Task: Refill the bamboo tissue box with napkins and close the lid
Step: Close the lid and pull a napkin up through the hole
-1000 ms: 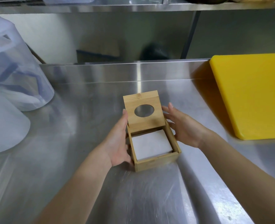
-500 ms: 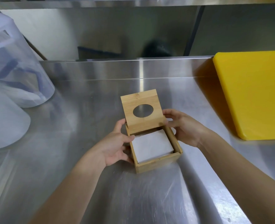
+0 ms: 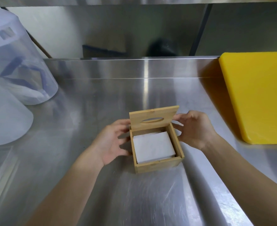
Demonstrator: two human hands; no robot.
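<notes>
Steel tabletop (image 3: 150, 201) — wide bare stretch in front of and behind the work, raised lip along the far edge. Yellow cutting board (image 3: 258, 95) lies at the right, well apart from the box; two translucent plastic containers (image 3: 12, 70), upside down, stand at the far left.

Bamboo tissue box (image 3: 157, 163) sits mid-tabletop between both forearms, which reach in from the near edge. Lid (image 3: 153, 118) is hinged at the far side and tilted up, partly open, oval slot facing the camera. White napkins (image 3: 153, 148) lie flat inside, below the rim.

Left hand (image 3: 113, 142) — palm turned toward the box's left wall, fingers spread and loosely curled, tips at the lid's left edge; firm contact cannot be told. Right hand (image 3: 194, 129): fingers curled, tips at the lid's right corner, thumb near the right wall.
</notes>
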